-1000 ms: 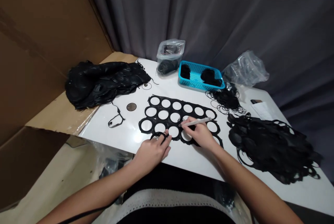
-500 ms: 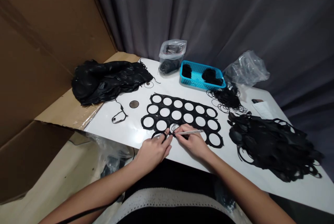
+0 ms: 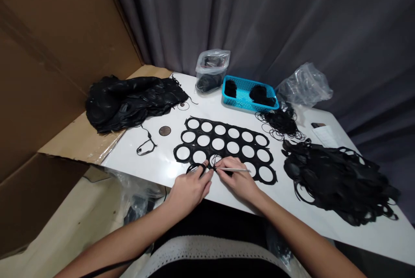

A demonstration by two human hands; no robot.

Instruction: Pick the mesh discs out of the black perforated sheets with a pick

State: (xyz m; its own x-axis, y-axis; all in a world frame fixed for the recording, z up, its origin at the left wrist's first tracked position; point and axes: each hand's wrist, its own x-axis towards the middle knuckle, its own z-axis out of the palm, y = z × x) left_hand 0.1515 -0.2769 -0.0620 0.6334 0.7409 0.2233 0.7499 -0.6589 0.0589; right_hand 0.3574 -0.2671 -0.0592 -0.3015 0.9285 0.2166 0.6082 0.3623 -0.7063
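A flat black sheet with rows of round holes lies on the white table. At its front edge, my left hand has its fingers closed, with thin black rings looped about the fingertips. Just to the right, my right hand pinches a slim pale tool, whose tip end is at the sheet beside the left fingertips. Thin black strands stand over one hole between the hands; what exactly the tip touches is too small to tell.
Black sheets are stacked at the left by a cardboard box. Behind stand a plastic bag and a blue basket. At right lie thin rings and a big black heap. A round disc lies left.
The view has shifted slightly. Both hands stay at the front edge of the sheet, and the right hand still grips the pale tool.
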